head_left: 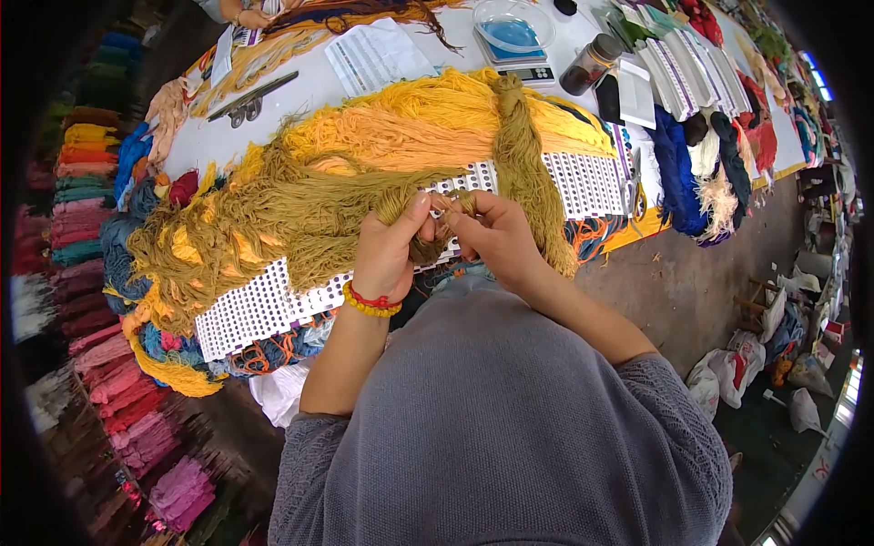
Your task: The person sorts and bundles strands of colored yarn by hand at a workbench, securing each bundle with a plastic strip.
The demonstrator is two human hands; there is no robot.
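Observation:
Both hands meet at the near edge of the table over a bundle of olive thread (346, 205). My left hand (387, 244), with red and yellow bracelets at the wrist, pinches the looped end of that bundle. Close beside it, my right hand (496, 238) has its fingers closed on the same olive loops. Another olive skein (519, 155) lies just beyond my right hand. Orange thread (391, 132) and yellow thread (446, 89) are heaped behind. White cards with rows of holes (241, 309) lie under the thread.
A scale (526, 75) bearing a blue-tinted bowl, a dark jar (590, 65), a printed sheet (378, 56) and a black metal clip (253, 98) are farther back. Scissors (635, 187) and blue skeins (675, 173) lie right. Another person's hand (255, 18) shows at the top left.

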